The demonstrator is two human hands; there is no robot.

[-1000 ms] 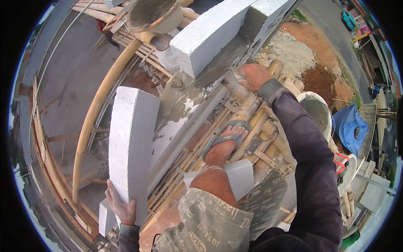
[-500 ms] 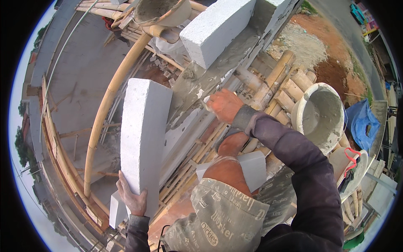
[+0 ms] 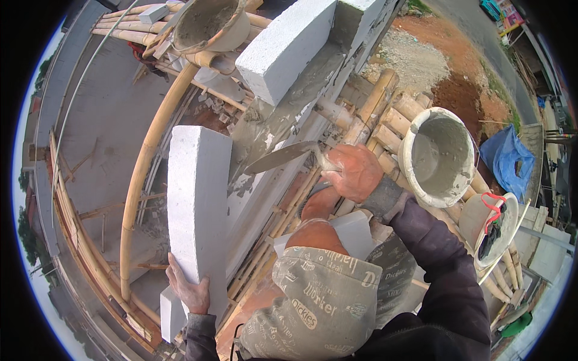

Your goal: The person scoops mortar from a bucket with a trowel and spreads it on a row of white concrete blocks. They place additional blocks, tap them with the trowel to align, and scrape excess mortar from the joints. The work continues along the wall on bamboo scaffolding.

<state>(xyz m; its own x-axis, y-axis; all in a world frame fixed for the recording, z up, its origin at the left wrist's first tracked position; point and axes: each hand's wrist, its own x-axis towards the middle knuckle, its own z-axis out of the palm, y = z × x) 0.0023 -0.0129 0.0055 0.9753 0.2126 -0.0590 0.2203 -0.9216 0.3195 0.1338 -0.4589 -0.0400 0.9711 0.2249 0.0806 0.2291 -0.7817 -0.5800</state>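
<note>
On the wall [image 3: 256,195]: mortar partly spread

In the head view, we see the far block [image 3: 289,48] bedded on mortar [image 3: 256,141], and the near block [image 3: 195,198] at the layer's nearer end. We judge the spreading partly done; pale patches remain thinly covered. Our left hand [image 3: 189,290] clasps the near block's lower end; our right hand [image 3: 355,172] is closed round a trowel [image 3: 280,158]. Our fist hides most of the handle; we cannot make out the near block's underside.
</note>
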